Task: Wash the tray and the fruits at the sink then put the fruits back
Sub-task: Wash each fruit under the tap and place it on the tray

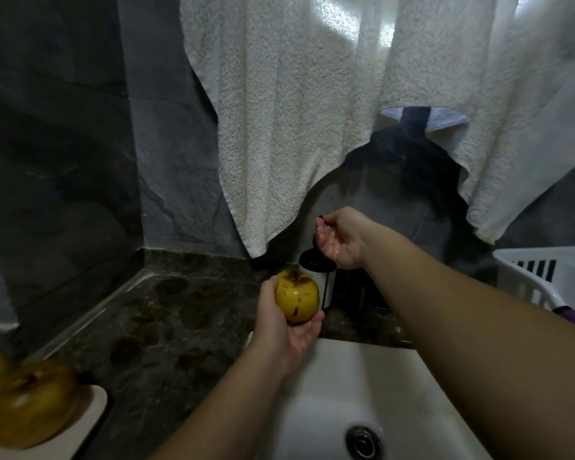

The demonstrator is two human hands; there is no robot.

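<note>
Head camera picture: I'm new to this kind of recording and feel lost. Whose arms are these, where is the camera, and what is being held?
One camera, worn on a person's head, looks down at their own bare arms. The left hand holds a yellow apple over the edge of a white sink. The right hand reaches to the black pump of a soap dispenser; its fingers touch the pump top. On the dark counter at lower left, more yellow fruit sits on a pale tray. A white towel hangs behind, and a white basket stands at right.
</note>
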